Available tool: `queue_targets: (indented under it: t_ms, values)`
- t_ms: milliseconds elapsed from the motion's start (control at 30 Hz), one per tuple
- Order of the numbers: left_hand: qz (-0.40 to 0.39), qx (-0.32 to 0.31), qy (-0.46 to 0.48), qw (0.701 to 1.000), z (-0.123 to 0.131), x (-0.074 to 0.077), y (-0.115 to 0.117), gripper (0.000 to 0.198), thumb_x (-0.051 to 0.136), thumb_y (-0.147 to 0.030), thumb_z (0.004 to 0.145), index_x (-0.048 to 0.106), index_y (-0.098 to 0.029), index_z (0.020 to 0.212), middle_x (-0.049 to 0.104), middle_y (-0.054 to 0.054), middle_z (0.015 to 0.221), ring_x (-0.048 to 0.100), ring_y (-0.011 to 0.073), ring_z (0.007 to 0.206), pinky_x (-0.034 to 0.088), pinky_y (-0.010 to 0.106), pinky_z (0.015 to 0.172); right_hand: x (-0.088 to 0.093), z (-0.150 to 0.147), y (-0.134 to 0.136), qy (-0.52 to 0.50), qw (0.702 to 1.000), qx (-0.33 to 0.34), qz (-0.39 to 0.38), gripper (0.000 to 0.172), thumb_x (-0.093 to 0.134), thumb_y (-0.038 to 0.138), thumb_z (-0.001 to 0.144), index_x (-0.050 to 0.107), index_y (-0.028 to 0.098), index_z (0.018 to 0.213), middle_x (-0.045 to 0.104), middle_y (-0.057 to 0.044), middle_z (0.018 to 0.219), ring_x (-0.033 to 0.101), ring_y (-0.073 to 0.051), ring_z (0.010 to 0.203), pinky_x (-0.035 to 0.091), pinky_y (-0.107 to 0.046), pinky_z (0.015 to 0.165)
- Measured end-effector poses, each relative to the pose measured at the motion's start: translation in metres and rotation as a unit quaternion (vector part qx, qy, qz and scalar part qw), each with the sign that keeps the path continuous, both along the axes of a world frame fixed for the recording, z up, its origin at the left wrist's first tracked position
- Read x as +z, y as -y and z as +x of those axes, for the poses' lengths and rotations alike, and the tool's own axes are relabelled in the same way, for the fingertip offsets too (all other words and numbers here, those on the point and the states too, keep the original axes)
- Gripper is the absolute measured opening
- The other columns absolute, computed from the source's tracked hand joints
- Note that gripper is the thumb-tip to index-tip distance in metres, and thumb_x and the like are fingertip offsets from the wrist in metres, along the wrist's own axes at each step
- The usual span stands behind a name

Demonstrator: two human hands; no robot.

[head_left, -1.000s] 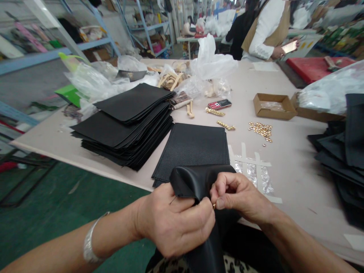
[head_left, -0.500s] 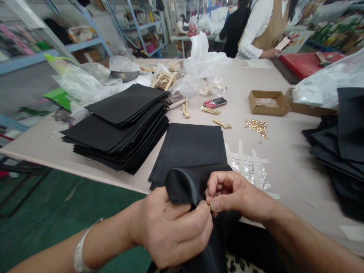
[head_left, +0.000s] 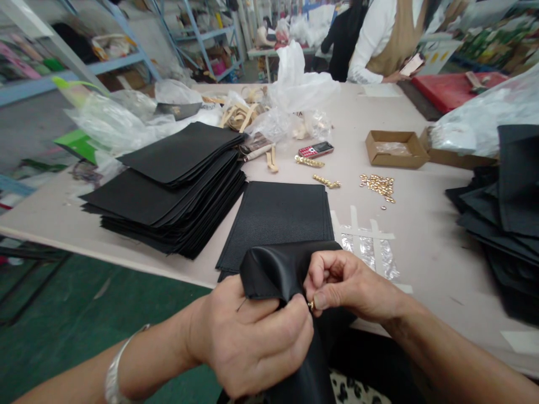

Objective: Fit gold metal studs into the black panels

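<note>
Table (head_left: 425, 269); cardboard box (head_left: 377, 157) at 1 o'clock holds clear plastic (head_left: 391, 148). Black panel (head_left: 273, 272) at 6 o'clock, clenched by left hand (head_left: 248, 331); right hand (head_left: 349, 286) pinches small gold stud (head_left: 310, 305) at panel edge.

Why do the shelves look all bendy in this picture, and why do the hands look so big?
In the head view, the blue metal shelves lean and the table's front edge bows, probably from a wide lens; the left hand looks huge because it is so close; the black material has a soft shine, and the tiny gold piece is too small to see sharply.
</note>
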State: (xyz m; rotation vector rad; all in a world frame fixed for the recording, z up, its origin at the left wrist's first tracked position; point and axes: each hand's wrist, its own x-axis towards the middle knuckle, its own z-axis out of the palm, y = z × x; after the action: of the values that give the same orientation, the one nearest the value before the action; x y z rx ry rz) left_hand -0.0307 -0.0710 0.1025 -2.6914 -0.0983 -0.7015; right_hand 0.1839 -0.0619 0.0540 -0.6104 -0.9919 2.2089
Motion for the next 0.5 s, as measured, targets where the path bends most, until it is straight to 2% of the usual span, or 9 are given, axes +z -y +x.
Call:
queue_targets:
  t_ms: [267,500]
  values:
    - [0.004,-0.006,-0.011,1.000,0.0006,0.0006,-0.0012,0.017,0.060,-0.017,0.077,0.069,-0.017,0.092,0.069,0.003,0.093,0.062,0.0146,0.067,0.049,0.026,0.050,-0.0043,-0.0042,0.0029,0.023,0.999,0.005,-0.032,0.025,0.078,0.014,0.065,0.056,0.014,0.076,0.065,0.001,0.067,0.060,-0.008,0.057,0.048,-0.020,0.058]
    - [-0.005,-0.044,-0.033,0.998,0.0045,0.0027,-0.0014,0.017,0.057,-0.019,0.080,0.069,-0.017,0.093,0.069,0.003,0.095,0.063,0.0141,0.071,0.052,0.025,0.054,0.0017,0.0023,-0.0005,0.067,0.995,0.057,-0.053,0.025,0.081,0.017,0.062,0.059,0.014,0.074,0.064,0.003,0.062,0.060,-0.007,0.055,0.045,-0.017,0.055]
